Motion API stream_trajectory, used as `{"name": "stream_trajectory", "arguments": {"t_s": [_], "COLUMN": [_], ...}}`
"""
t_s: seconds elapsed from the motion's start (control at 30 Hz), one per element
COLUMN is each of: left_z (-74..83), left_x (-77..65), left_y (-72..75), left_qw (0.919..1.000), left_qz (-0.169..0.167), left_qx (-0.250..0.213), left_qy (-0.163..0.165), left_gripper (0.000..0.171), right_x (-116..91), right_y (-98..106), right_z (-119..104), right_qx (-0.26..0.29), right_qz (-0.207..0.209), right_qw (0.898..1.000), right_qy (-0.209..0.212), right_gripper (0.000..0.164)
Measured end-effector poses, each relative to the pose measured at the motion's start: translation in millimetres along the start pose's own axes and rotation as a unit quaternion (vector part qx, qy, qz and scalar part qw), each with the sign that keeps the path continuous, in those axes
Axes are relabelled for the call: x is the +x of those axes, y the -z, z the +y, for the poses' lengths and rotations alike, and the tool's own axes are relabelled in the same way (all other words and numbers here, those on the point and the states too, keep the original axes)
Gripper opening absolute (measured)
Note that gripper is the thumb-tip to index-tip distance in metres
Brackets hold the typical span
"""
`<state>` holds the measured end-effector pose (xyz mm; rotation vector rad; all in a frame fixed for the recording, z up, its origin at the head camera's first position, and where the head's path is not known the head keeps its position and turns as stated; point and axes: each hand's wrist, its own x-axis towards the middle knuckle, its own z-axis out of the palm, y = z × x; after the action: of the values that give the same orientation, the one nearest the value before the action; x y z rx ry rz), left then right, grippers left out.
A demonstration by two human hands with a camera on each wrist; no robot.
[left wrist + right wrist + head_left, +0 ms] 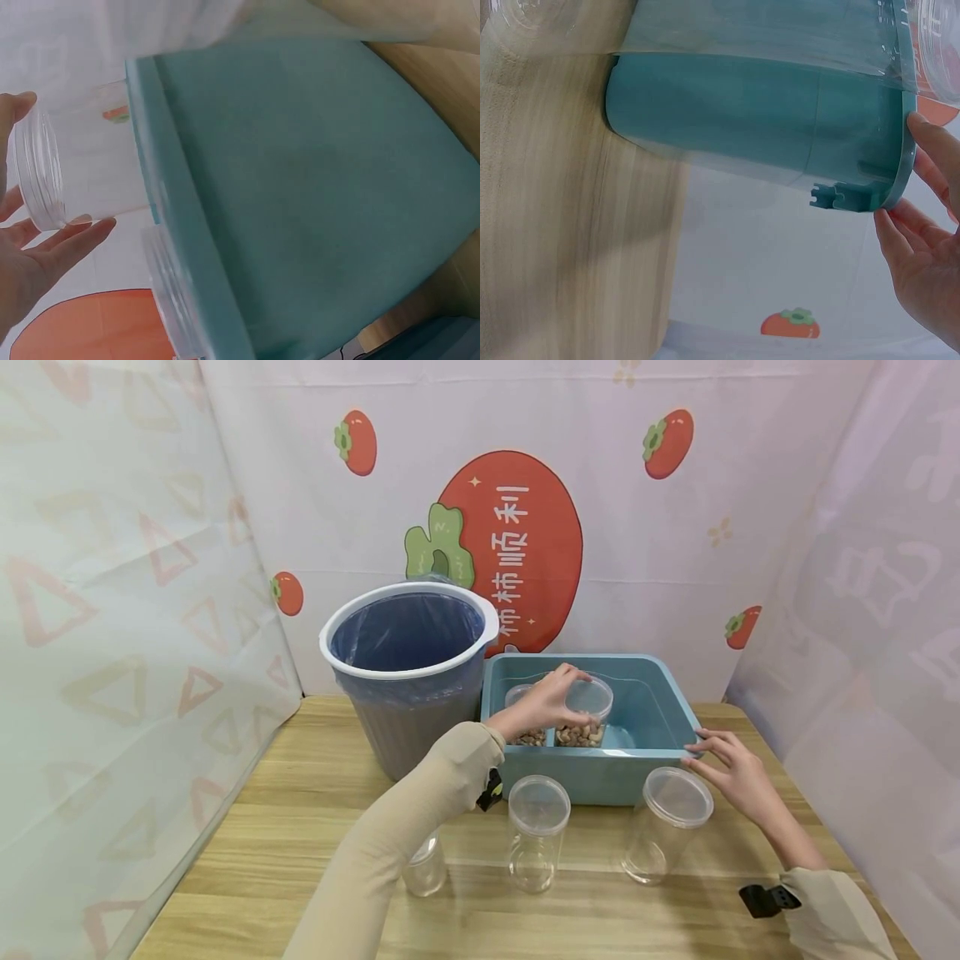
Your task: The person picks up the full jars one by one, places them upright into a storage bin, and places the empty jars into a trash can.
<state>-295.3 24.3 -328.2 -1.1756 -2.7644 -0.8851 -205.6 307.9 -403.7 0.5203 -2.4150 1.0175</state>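
Observation:
My left hand (551, 700) grips a clear lidded jar (592, 706) near its top, thumb on one side and fingers on the other. Nuts, seemingly cashews, show low in this jar, inside the blue plastic bin (600, 777). In the left wrist view the fingers span the jar's lid (39, 169). A second jar of nuts (529, 737) stands beside it in the bin, partly hidden by my left hand. My right hand (738, 777) pinches the bin's front right corner; the right wrist view shows thumb and fingers about the rim (907, 157).
Two clear lidded jars (537, 835) (667, 827) stand before the bin on the wooden table (585, 927). A smaller clear container (425, 870) is partly behind my left sleeve. Left of the bin stands a grey trash can (390, 727) with a blue liner. Printed cloth surrounds the table.

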Motion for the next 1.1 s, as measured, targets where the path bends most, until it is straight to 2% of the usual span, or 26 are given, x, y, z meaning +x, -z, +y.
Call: {"name": "stream_trajectory", "arguments": {"t_s": [0.13, 0.37, 0.53, 0.83, 1.1], "left_z": [-4.1, -5.8, -6.1, -12.7, -12.5], "left_x": [-0.8, -3.8, -5.2, -4.8, -3.6], "left_y": [-6.1, -12.9, -17.2, -24.9, -24.9], "left_qw": [0.9998, 0.9980, 0.9965, 0.9955, 0.9947], "left_qz": [-0.020, -0.059, -0.080, -0.092, -0.095], "left_qx": [-0.004, -0.006, -0.011, 0.004, 0.010], "left_qy": [-0.001, 0.024, 0.023, 0.023, 0.038], "left_gripper": [0.056, 0.059, 0.063, 0.061, 0.058], "right_x": [0, 0, 0, 0, 0], "right_y": [0, 0, 0, 0, 0], "right_z": [0, -1, -1, -2, -4], "right_qx": [0.001, 0.004, 0.006, 0.001, 0.001], "right_qz": [0.002, 0.001, 0.002, -0.001, -0.002], "right_qw": [1.000, 1.000, 1.000, 1.000, 1.000], "right_qy": [0.001, 0.000, 0.000, 0.000, -0.004], "right_gripper": [0.013, 0.013, 0.013, 0.014, 0.014]}}
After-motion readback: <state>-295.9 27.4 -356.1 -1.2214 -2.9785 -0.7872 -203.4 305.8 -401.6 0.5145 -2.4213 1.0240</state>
